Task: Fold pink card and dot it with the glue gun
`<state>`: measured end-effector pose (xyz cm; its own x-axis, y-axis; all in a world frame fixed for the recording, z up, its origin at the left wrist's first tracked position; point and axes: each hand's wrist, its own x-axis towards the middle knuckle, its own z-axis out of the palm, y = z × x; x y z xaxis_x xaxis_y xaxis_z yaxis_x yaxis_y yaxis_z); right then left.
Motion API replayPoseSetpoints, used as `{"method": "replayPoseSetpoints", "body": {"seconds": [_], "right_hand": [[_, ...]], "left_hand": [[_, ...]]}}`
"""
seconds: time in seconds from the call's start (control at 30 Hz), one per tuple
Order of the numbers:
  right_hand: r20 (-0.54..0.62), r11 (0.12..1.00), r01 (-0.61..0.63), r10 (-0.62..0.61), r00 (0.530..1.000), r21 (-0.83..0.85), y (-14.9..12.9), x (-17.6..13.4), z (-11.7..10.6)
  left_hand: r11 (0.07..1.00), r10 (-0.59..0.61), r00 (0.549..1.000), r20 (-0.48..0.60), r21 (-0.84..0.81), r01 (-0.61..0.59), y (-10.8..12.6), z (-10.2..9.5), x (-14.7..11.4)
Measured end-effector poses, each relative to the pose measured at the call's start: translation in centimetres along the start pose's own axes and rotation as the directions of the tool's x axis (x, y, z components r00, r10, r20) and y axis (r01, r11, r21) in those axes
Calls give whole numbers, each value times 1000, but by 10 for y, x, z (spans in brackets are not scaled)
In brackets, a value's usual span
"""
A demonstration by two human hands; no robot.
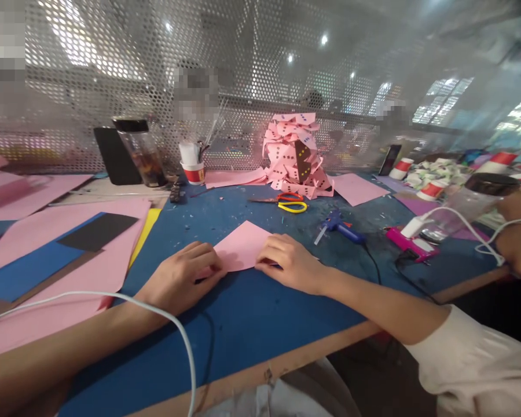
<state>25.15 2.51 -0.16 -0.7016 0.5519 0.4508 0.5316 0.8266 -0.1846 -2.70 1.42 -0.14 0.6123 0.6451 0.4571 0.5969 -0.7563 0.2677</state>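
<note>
A piece of pink paper (244,246) lies on the blue tabletop in front of me, one corner pointing away. My left hand (186,275) pinches its left edge between thumb and fingers. On the opposite side my right hand (289,260) grips the paper's right edge, fingers curled and pressed together. Beyond the paper rest scissors (292,202) with red and yellow handles. A blue glue gun (339,227) lies to the right of my right hand, its dark cord running toward the table's front edge.
A tall pile of folded pink paper pieces with dots (293,153) stands at the back. Left are pink sheets (95,272), blue and black strips, a jar (141,153) and a paper cup (194,172). A pink power strip (412,244) sits right, near another person's arm (518,231). A white cable (180,330) crosses my left forearm.
</note>
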Motion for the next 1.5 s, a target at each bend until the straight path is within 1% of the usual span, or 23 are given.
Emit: {"method": "replayPoseSetpoints", "body": {"seconds": [0.13,0.3,0.43,0.5,0.57,0.73,0.9,1.17,1.33,1.5], "right_hand": [[-3,999,-33,33,999,21,-1,0,1],[3,996,-78,78,997,37,-4,2,-1],[55,995,-96,95,994,27,-8,9,-4],[97,994,-105,101,990,36,-10,13,-5],[116,991,-117,110,987,57,-12,16,-5],[100,987,-113,102,990,115,-15,15,-1],[79,990,-83,74,994,113,-17,16,2],[42,980,-182,179,983,82,-20,16,5],[50,977,-203,200,979,65,-19,17,5],[63,970,-234,230,971,71,-20,18,4]], "left_hand": [[1000,-22,1000,8,15,22,1,0,0],[999,0,1000,-9,46,0,0,1,1],[997,22,1000,-11,73,-22,0,-1,-2],[997,20,1000,-3,73,-20,1,-2,-3],[997,10,1000,7,70,-11,3,-3,-4],[998,-13,1000,2,65,13,4,-3,-4],[998,-43,999,7,39,43,3,-3,-3],[996,-89,996,16,11,89,2,-1,-1],[994,-107,994,22,15,107,1,0,-1],[996,-88,996,18,14,88,1,-1,-1]]}}
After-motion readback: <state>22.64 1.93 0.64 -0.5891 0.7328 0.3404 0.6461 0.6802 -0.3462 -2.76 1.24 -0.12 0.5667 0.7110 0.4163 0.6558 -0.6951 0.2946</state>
